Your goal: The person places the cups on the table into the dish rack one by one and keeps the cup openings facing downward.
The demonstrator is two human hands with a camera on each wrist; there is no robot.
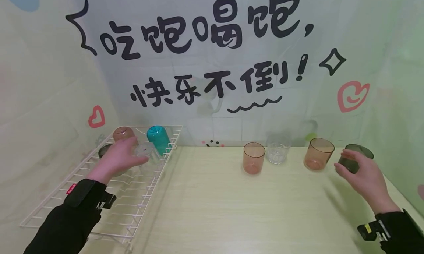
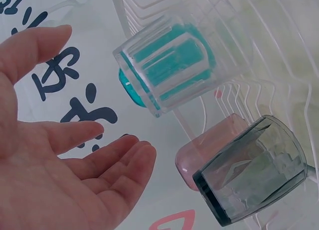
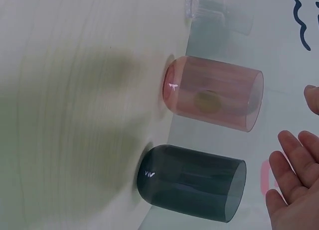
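Note:
My left hand (image 1: 120,156) hovers over a white wire rack (image 1: 139,210) with its fingers spread and nothing held. Just ahead of its palm, in the left wrist view, a clear ribbed glass (image 2: 172,65) rests bottom-up on the wires. Beside that stand a dark grey glass (image 2: 254,170) and a pink glass (image 2: 192,155); a teal glass (image 1: 158,138) is behind. At the far right my right hand (image 1: 364,173), fingers loosely bent, is next to a dark grey tumbler (image 3: 192,182). The right wrist view shows a gap between them. A pink tumbler (image 3: 214,93) stands upright nearby.
Further left on the pale wooden table (image 1: 232,210) stand another pink tumbler (image 1: 253,158) and a clear glass (image 1: 277,152), close to the back edge. A printed white curtain (image 1: 212,125) hangs behind and along both sides.

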